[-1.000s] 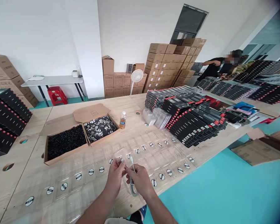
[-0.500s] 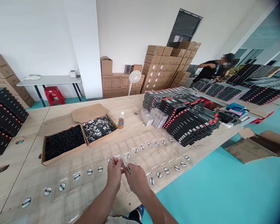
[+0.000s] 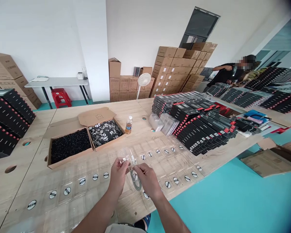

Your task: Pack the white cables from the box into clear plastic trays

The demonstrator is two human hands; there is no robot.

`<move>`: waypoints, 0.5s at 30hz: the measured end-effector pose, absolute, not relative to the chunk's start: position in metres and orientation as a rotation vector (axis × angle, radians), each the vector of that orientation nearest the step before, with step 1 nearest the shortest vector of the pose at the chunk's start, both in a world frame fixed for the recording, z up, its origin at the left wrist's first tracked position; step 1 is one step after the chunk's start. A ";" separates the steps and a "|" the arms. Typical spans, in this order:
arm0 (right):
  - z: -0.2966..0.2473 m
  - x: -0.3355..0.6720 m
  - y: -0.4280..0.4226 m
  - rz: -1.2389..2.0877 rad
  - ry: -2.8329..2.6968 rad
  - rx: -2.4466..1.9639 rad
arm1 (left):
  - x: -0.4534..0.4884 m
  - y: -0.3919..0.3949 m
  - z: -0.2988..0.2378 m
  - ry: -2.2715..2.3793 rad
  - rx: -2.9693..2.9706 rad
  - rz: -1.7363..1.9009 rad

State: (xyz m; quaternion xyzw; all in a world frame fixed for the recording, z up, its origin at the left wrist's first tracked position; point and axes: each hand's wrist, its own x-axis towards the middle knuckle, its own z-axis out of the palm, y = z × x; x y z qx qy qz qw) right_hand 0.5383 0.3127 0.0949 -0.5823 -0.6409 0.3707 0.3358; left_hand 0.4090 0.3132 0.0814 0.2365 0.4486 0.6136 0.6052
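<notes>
One coiled cable point(image 3: 137, 185), pale and grey-green, hangs between your two hands, right at the centre of the clock: your right hand point(image 3: 147, 178) pinches it narrowly near the top of its loop, and your left hand point(image 3: 118, 170) is closed narrow on one end, where something clear and glinting blurs into the fingertips. One white plug point(image 3: 132, 158) stands up between them. Around you, clear plastic packs point(image 3: 70, 207) lie flat in rows, too many overlapping to count; you have six round black-and-white labels point(image 3: 82, 182) trailing toward 8 and 9 o'clock and six more point(image 3: 157, 151) from 1 to 2, their lettering too small to read. Two open cartons sit near you, one of small black pieces point(image 3: 71, 145) at 10, one of black-and-white packets point(image 3: 105, 132) at 11; the flap behind bears an unreadable printed mark. One bottle point(image 3: 128, 125) of amber drink, blue on its label, stands at 12. At 2 you have many black boxes point(image 3: 203, 129) with red ends and small white stickers. Your table point(image 3: 140, 137) is pale wood, over a turquoise floor point(image 3: 220, 197) at 4. Farther off are one white fan point(image 3: 144, 79) at 12, stacked brown cartons point(image 3: 177, 71) at 1, and one person point(image 3: 223, 74) between 1 and 2.
</notes>
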 end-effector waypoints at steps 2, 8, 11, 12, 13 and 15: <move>0.096 0.539 0.316 1.072 -1.627 -1.498 | 0.409 0.313 0.081 0.980 0.501 1.418; 0.102 0.541 0.322 1.064 -1.678 -1.595 | 0.407 0.309 0.083 0.920 0.416 1.365; 0.105 0.541 0.323 1.018 -1.805 -1.616 | 0.407 0.308 0.085 0.964 0.383 1.326; 0.105 0.541 0.323 1.002 -1.840 -1.627 | 0.408 0.309 0.084 0.974 0.381 1.325; 0.106 0.540 0.324 0.985 -1.870 -1.640 | 0.409 0.309 0.084 0.985 0.388 1.321; 0.106 0.540 0.324 0.956 -1.909 -1.667 | 0.412 0.310 0.082 1.013 0.406 1.318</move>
